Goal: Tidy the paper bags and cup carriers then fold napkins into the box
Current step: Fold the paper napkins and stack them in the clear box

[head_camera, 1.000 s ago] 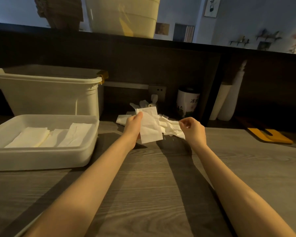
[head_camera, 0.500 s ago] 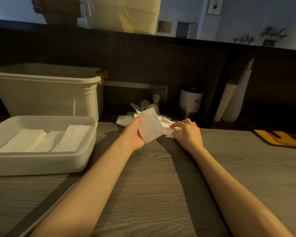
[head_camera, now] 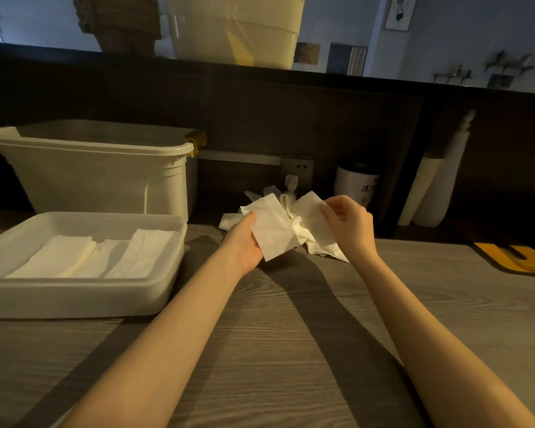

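My left hand (head_camera: 244,242) holds a folded white napkin (head_camera: 272,230) upright above the wooden counter, thumb on its left edge. My right hand (head_camera: 349,223) pinches the top corner of a second white napkin (head_camera: 314,223) lifted from the loose pile of napkins (head_camera: 278,196) against the back wall. At the left stands a shallow white box (head_camera: 84,291) with three folded napkins (head_camera: 96,256) lying side by side in it.
A tall white bin (head_camera: 99,177) with a yellow latch stands behind the shallow box. A white canister (head_camera: 355,186) and two pale rolls (head_camera: 436,186) stand at the back right. A yellow object (head_camera: 519,257) lies at the right edge. A wall socket (head_camera: 297,168) sits behind the pile.
My right hand reached into the napkin pile, pinched a second napkin and lifted it up. My left hand kept its folded napkin and tilted it slightly.
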`<state>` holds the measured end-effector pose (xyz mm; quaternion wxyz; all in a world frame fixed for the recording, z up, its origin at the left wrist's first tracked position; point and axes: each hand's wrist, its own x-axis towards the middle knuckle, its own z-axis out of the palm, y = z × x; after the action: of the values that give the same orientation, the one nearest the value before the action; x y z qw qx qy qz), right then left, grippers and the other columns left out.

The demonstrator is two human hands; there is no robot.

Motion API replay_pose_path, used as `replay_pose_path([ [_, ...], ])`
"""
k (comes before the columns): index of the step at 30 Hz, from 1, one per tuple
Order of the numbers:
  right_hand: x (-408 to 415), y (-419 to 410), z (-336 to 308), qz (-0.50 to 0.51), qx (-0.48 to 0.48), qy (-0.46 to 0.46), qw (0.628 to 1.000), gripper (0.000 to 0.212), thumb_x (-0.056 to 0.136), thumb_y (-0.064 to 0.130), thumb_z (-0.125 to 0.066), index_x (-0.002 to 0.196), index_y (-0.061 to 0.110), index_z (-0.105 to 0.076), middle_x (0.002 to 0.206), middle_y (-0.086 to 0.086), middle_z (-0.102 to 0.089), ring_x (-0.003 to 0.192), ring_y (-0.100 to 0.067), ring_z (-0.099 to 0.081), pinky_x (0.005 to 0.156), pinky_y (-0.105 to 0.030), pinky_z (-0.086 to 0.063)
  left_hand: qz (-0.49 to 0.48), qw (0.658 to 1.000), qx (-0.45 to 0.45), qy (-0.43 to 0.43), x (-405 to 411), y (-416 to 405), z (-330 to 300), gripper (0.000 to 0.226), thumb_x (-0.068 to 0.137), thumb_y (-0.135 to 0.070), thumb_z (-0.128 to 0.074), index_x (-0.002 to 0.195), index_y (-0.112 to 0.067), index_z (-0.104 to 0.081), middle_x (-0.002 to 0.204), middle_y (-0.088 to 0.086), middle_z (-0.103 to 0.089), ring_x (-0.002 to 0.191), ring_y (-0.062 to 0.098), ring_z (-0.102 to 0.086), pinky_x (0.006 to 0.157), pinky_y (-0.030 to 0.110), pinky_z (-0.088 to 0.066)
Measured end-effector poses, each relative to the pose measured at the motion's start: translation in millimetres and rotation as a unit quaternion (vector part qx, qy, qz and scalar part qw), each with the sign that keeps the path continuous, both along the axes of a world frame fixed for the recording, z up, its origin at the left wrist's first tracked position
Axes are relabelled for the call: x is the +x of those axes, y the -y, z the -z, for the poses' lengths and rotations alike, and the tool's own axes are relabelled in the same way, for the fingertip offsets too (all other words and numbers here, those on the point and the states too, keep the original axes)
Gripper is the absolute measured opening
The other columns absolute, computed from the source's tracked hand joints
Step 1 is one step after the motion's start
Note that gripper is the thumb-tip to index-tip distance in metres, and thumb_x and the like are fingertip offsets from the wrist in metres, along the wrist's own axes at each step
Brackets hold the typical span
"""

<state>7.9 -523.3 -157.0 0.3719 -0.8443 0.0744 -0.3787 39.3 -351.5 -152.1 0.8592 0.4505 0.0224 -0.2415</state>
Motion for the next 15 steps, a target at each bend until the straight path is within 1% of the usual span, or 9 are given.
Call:
replay_pose_path([
  [2,-1,-6,-9,-0.023,0.053,0.020,0.998,0.018,0.093,0.021,-0.058,0.106,0.010,-0.063,0.095,0.006,-0.060,0.085,-0.005,-0.055,0.067,-0.011,-0.040,-0.044,0.999,0.005,-0.022,3,2,0,0.039,0.097,-0.027,-0.047,0.133,-0.012,-0.043,0.126,0.013,-0.056,0.110,0.026,-0.056,0.073,0.035,-0.048],
  [4,0,-12,-16,-0.067,0.126,0.026,0.989,0.015,0.093,0.022,-0.058,0.103,0.013,-0.062,0.090,0.009,-0.061,0.081,-0.002,-0.056,0.067,-0.013,-0.044,-0.069,0.997,0.003,-0.031,4,4,1,0.038,0.098,-0.029,-0.046,0.132,-0.013,-0.045,0.124,0.012,-0.058,0.103,0.025,-0.057,0.075,0.036,-0.048],
  [5,0,-16,-18,-0.093,0.167,0.015,0.981,0.012,0.092,0.023,-0.058,0.101,0.016,-0.063,0.089,0.009,-0.061,0.081,-0.002,-0.057,0.068,-0.015,-0.047,-0.074,0.997,0.000,-0.032,3,5,1,0.036,0.098,-0.030,-0.044,0.131,-0.014,-0.046,0.118,0.011,-0.060,0.099,0.024,-0.058,0.076,0.036,-0.048],
  [7,1,-23,-20,-0.130,0.219,-0.021,0.967,0.010,0.092,0.024,-0.058,0.100,0.021,-0.064,0.092,0.007,-0.063,0.086,-0.008,-0.060,0.075,-0.023,-0.052,-0.070,0.997,-0.007,-0.036,0,6,0,0.033,0.099,-0.032,-0.042,0.125,-0.014,-0.049,0.098,0.009,-0.063,0.086,0.023,-0.060,0.074,0.037,-0.048],
  [8,2,-26,-20,-0.142,0.230,-0.040,0.962,0.012,0.092,0.024,-0.058,0.102,0.022,-0.064,0.096,0.005,-0.064,0.090,-0.011,-0.061,0.079,-0.027,-0.053,-0.067,0.997,-0.006,-0.039,-1,7,0,0.032,0.099,-0.033,-0.041,0.123,-0.014,-0.050,0.090,0.008,-0.063,0.080,0.023,-0.060,0.073,0.038,-0.048],
  [10,2,-31,-17,-0.164,0.246,-0.067,0.953,0.015,0.093,0.024,-0.057,0.106,0.024,-0.063,0.103,0.002,-0.063,0.094,-0.015,-0.062,0.081,-0.031,-0.055,-0.058,0.997,-0.001,-0.041,-4,9,-1,0.030,0.099,-0.034,-0.041,0.120,-0.014,-0.051,0.088,0.008,-0.062,0.079,0.024,-0.059,0.076,0.040,-0.048],
  [13,1,-38,-10,-0.176,0.252,-0.079,0.948,0.015,0.093,0.024,-0.056,0.107,0.025,-0.062,0.101,0.005,-0.063,0.095,-0.014,-0.061,0.079,-0.030,-0.055,-0.028,0.999,-0.003,-0.015,-10,14,-5,0.030,0.100,-0.034,-0.037,0.107,-0.012,-0.055,0.091,0.008,-0.063,0.085,0.025,-0.061,0.081,0.041,-0.047],
  [15,1,-41,-6,-0.167,0.248,-0.083,0.951,0.015,0.093,0.025,-0.057,0.107,0.026,-0.062,0.099,0.007,-0.062,0.094,-0.012,-0.060,0.079,-0.029,-0.054,-0.010,1.000,-0.015,0.007,-13,16,-7,0.031,0.100,-0.033,-0.035,0.095,-0.013,-0.058,0.086,0.007,-0.063,0.080,0.023,-0.060,0.081,0.040,-0.047],
])
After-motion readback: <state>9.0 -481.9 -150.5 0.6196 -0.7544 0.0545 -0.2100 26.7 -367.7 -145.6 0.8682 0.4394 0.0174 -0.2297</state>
